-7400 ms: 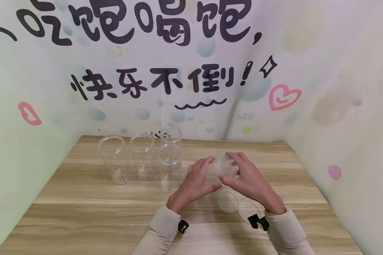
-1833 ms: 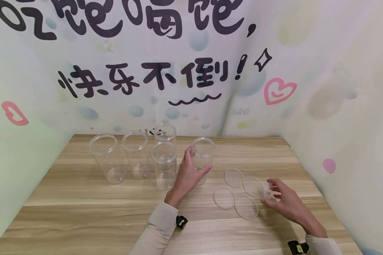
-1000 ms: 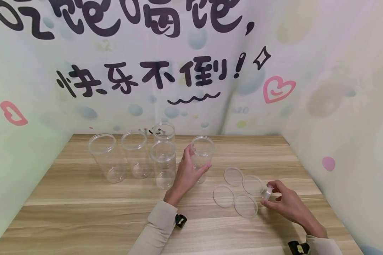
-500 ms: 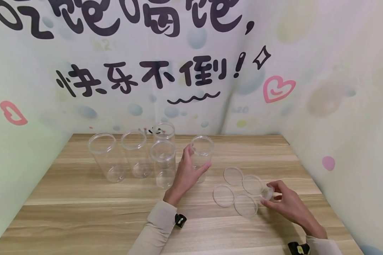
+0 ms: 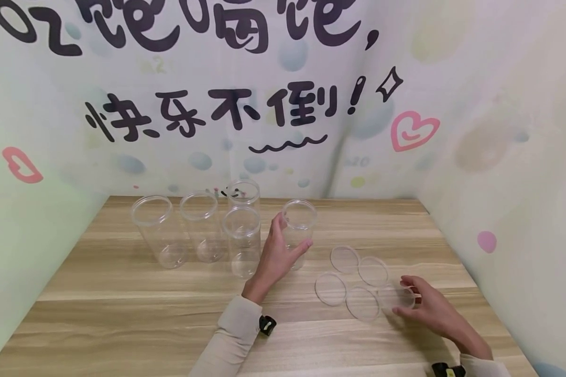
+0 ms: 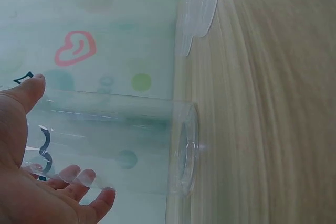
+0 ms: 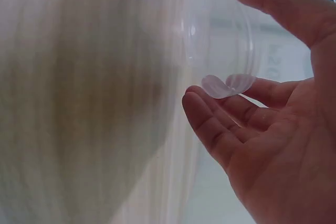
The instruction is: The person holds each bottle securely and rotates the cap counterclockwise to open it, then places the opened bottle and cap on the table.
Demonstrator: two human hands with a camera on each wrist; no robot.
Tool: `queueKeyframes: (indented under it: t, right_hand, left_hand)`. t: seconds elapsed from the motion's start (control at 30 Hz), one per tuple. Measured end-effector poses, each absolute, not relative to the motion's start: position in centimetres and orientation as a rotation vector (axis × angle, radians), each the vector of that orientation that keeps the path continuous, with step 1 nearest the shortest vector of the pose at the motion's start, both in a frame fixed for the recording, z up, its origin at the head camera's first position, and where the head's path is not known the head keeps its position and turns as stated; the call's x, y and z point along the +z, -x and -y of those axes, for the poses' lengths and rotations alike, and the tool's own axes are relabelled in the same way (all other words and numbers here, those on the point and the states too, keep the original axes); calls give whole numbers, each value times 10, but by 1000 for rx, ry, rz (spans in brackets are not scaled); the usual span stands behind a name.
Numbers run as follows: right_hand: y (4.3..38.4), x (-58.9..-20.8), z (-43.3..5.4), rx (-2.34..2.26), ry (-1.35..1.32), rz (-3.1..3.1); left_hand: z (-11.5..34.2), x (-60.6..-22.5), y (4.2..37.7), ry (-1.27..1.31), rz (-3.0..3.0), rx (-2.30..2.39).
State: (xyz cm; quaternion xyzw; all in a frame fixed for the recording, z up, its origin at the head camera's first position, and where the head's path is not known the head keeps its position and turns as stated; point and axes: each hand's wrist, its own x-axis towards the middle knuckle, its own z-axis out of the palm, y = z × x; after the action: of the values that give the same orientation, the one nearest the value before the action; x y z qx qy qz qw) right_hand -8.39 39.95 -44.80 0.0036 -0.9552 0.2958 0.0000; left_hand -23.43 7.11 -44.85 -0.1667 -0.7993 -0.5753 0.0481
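Note:
My left hand holds a tall clear plastic jar upright on the table, thumb on one side and fingers on the other. In the left wrist view, that jar shows its ringed end against the wood. At the right, my right hand has its thumb and fingers round the rim of a clear round lid, low over the table. The right wrist view shows fingertips through this lid; whether it touches the wood, I cannot tell. Several other clear lids lie flat between the hands.
Several more clear jars stand open left of my left hand: a far-left jar, one beside it, a front jar and one behind. A printed cloth wall encloses the wood-grain table at back and sides.
Earlier both hands were at one jar, with fewer lids on the table. Since then my right hand has moved right with a lid, turned it, and lowered it flatter. The left hand stays on the jar.

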Motion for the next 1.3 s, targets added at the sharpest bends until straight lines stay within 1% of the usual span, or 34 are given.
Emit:
queueKeyframes:
  t: [0.17, 0.47, 0.7, 0.9, 1.1, 1.3]
  right_hand:
    - [84, -453, -399, 931, -41, 2988]
    - [83, -459, -396, 936, -15, 3008]
    - [85, -466, -395, 813, -59, 2996]
    - [87, -466, -394, 803, -77, 3005]
    - [88, -460, -394, 743, -112, 2994]
    - [91, -450, -392, 722, -171, 2966]
  left_hand:
    - [-70, -448, 233, 489, 2447, -1763]
    - [-69, -450, 231, 453, 2486, -1773]
    - [-68, -452, 230, 449, 2492, -1762]
    - [-66, -453, 227, 424, 2528, -1768]
    - [-62, -451, 214, 388, 2612, -1739]
    - [-54, -446, 198, 442, 2809, -1616]
